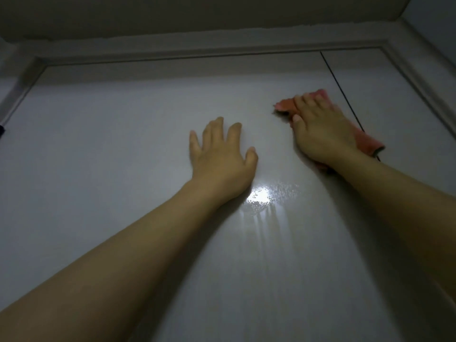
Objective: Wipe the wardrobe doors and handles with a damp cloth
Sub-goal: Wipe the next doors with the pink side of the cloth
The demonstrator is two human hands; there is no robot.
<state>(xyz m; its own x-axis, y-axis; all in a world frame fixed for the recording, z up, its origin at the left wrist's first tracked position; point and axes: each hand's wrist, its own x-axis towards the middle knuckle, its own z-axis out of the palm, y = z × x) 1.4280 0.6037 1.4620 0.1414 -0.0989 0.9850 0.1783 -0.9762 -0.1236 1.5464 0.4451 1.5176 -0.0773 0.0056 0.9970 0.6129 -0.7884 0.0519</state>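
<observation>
Two bare hands lie against the pale wardrobe door (pixel 123 144), near its upper edge. On the door's right side, the right hand (pixel 323 134) presses a pink cloth (pixel 286 106) flat with fingers extended, just beside the dark vertical seam (pixel 340 91) between door panels; the cloth shows beyond the fingertips and wrist. Well left of the cloth, the left hand (pixel 220 154) rests released, fingers spread, above a wet glossy patch (pixel 259 197).

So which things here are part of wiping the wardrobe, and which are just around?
Part of the job:
pink cloth under right hand
pale grey wardrobe door
left hand flat on the door

Just around:
ceiling
door frame moulding
</observation>
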